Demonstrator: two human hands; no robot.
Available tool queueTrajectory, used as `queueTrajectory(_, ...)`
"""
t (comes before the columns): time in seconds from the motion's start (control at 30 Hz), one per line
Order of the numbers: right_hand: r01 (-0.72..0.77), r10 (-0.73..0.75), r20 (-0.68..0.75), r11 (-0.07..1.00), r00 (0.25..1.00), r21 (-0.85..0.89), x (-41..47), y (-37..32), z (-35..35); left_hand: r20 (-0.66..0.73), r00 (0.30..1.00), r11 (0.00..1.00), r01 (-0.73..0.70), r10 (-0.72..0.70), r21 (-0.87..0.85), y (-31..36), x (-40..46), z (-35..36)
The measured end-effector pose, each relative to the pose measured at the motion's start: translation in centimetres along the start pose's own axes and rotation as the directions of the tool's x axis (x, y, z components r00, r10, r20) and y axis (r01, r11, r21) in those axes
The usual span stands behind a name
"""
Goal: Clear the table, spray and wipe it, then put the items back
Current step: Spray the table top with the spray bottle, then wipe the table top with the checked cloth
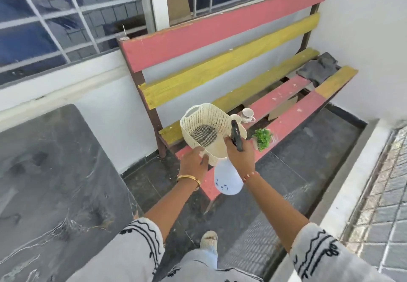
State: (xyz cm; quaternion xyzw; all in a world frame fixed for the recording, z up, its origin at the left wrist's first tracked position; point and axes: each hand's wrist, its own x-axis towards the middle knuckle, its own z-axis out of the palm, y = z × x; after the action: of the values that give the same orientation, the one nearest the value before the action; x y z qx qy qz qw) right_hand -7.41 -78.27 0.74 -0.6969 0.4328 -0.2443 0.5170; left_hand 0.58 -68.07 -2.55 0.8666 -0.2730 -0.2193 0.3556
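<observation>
- Outdoors on a dark tiled porch, with a white wall and barred window at my 11 o'clock; the dark marble surface (50, 182) I have to clean sits at my 9 o'clock, and nothing shows on the part in view.
- Straight ahead at 12 o'clock stands the pink and yellow bench (220, 46), where cleared items are parked: a white teacup (247, 114), a small green plant (262, 138) and, at the far end around 2 o'clock, a grey cloth (317, 68).
- My left hand (193, 165) grips the near rim of the white woven basket (206, 125), fingers curled on its edge; a checked cloth (203, 135) lies inside.
- My right hand (241, 157) is wrapped round the black trigger head of the spray bottle (228, 178), whose pale body hangs below my wrist.
- The basket looks light and somewhat flexible, so I judge a rim or handle-slot hold is enough, kept level so the cloth stays in.
- I cannot tell how full the bottle is, so I'd hold it at the neck under the trigger, not the smooth body, which may be slippery when wet.
- The teacup looks fragile; I'd lift it by the handle, gently.
</observation>
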Motion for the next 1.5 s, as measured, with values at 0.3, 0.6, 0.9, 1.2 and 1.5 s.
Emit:
queueTrajectory(0.3,-0.004,0.011,0.033,0.980,0.999,-0.199,8.6,-2.0,-1.0,-0.011,1.000,0.999,0.025,-0.025,-0.023,3.7,6.4,1.5)
queueTrajectory(0.6,0.172,-0.087,0.260,0.929,0.962,-0.327,16.9,-0.1,0.7,-0.044,0.975,0.968,0.210,-0.218,-0.135,2.8,11.8,3.2)
queueTrajectory(0.9,0.192,0.069,0.512,0.878,0.856,-0.438,23.3,5.9,3.8,-0.090,0.871,0.859,0.452,-0.483,-0.240,1.7,16.9,6.6)
queueTrajectory(1.2,0.290,0.191,0.747,0.838,0.637,-0.461,26.0,10.1,4.5,-0.112,0.782,0.763,0.551,-0.614,-0.338,1.1,19.6,9.5)
queueTrajectory(1.5,0.375,0.286,0.844,0.798,0.454,-0.472,27.3,10.7,4.2,-0.108,0.767,0.754,0.579,-0.633,-0.310,1.2,20.1,9.9)
